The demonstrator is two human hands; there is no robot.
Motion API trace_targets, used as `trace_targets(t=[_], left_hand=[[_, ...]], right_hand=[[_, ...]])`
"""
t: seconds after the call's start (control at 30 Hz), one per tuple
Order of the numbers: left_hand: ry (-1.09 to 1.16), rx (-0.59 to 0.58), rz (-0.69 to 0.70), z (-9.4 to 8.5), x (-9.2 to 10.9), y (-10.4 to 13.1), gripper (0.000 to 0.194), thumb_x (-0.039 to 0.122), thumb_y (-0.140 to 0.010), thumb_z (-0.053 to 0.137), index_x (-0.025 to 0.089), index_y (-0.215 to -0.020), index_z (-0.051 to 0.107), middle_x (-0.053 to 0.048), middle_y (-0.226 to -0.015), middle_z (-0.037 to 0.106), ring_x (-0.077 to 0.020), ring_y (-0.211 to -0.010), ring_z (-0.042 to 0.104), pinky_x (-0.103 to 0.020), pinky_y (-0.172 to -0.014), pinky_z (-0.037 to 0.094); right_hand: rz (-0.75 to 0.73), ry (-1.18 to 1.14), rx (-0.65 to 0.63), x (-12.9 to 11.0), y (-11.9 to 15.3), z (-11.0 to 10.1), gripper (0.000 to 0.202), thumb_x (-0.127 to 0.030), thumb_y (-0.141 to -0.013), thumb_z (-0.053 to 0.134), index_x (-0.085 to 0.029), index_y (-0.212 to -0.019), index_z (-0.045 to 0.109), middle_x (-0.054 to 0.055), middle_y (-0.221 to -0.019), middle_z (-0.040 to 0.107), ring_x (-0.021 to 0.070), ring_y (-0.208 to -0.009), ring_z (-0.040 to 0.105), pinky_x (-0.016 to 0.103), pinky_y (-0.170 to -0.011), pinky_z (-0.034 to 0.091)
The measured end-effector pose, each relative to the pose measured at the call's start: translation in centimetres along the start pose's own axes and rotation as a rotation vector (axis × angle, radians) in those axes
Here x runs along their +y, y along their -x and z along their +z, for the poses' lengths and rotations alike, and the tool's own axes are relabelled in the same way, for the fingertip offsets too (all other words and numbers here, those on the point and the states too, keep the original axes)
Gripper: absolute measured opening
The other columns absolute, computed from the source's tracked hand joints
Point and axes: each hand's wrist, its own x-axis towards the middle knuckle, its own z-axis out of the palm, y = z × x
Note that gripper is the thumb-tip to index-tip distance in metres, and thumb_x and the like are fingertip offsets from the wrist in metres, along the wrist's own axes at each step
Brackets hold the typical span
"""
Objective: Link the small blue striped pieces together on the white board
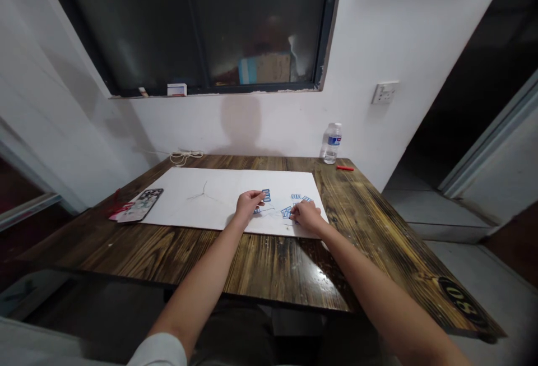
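My left hand point(250, 204) is over the white board point(227, 186), its fingertips pinching a small blue-framed rectangular piece with pale bars point(266, 195). Another blue piece point(256, 211) shows just below those fingers. To the right, my right hand point(307, 216) is curled low over a loose group of similar pieces. One tilted blue piece point(286, 213) lies right at its fingertips; whether something is gripped between them is hidden. Beyond that hand lie more blue pieces point(296, 196), partly covered by it. Thin dark strands point(269, 209) run across the board between my hands.
A patterned phone point(145, 204) overlaps the board's left end, beside red strings point(120, 209). Thin dark twigs or wires point(203, 192) lie on the board. A white cable point(185, 156), a water bottle point(332, 143) and a red pen point(345, 168) are along the wooden table's point(269, 270) back.
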Motion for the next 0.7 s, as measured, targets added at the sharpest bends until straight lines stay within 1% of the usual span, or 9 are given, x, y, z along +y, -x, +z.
trace_targets(t=[0.17,0.33,0.4,0.53,0.6,0.7], left_hand=[[-0.009,-0.007,0.003,0.1,0.0,0.1,0.035,0.044,-0.054,0.076,0.017,-0.074,0.068,-0.004,-0.07,0.067,-0.0116,-0.054,0.059,-0.021,-0.048,0.039],[-0.01,-0.003,0.001,0.1,0.0,0.1,0.035,0.043,-0.054,0.076,0.016,-0.074,0.068,-0.005,-0.07,0.067,-0.0119,-0.054,0.059,-0.021,-0.047,0.039],[-0.009,-0.001,0.004,0.1,0.0,0.1,0.035,0.043,-0.054,0.076,0.016,-0.074,0.068,-0.005,-0.07,0.067,-0.0124,-0.055,0.059,-0.021,-0.047,0.039],[-0.005,0.004,0.0,0.1,0.0,0.1,0.033,0.042,-0.054,0.076,0.016,-0.074,0.067,-0.004,-0.069,0.067,-0.0117,-0.054,0.059,-0.021,-0.048,0.039],[-0.006,-0.001,0.0,0.2,0.0,0.1,0.034,0.041,-0.055,0.076,0.015,-0.074,0.067,-0.004,-0.069,0.067,-0.0112,-0.054,0.059,-0.02,-0.048,0.039],[-0.01,-0.007,0.004,0.2,0.0,0.2,0.034,0.041,-0.055,0.076,0.015,-0.075,0.068,-0.003,-0.069,0.066,-0.0111,-0.055,0.059,-0.02,-0.048,0.038]], right_hand=[[-0.002,-0.021,0.018,0.0,0.1,-0.2,0.009,-0.024,-0.074,0.067,-0.023,-0.082,0.068,0.004,-0.099,0.065,0.0254,-0.101,0.048,0.029,-0.068,0.027],[-0.056,-0.102,0.017,0.0,0.0,-0.4,0.006,-0.019,-0.072,0.066,-0.021,-0.078,0.065,0.001,-0.083,0.068,0.02,-0.09,0.054,0.027,-0.068,0.026],[-0.087,-0.129,0.032,0.1,0.0,-0.4,0.006,-0.017,-0.072,0.066,-0.02,-0.076,0.064,0.0,-0.082,0.068,0.0178,-0.086,0.056,0.026,-0.068,0.028],[-0.15,-0.214,0.084,0.4,0.0,-0.5,0.014,-0.016,-0.069,0.068,-0.02,-0.082,0.065,0.001,-0.083,0.069,0.016,-0.08,0.058,0.024,-0.068,0.032],[-0.188,-0.275,0.061,0.5,0.0,-0.6,0.013,-0.017,-0.068,0.069,-0.019,-0.08,0.067,0.002,-0.08,0.069,0.0156,-0.076,0.058,0.023,-0.065,0.034],[-0.235,-0.36,0.011,0.5,0.1,-1.0,0.004,-0.018,-0.066,0.069,-0.018,-0.07,0.068,0.002,-0.071,0.068,0.0153,-0.068,0.057,0.023,-0.062,0.036]])
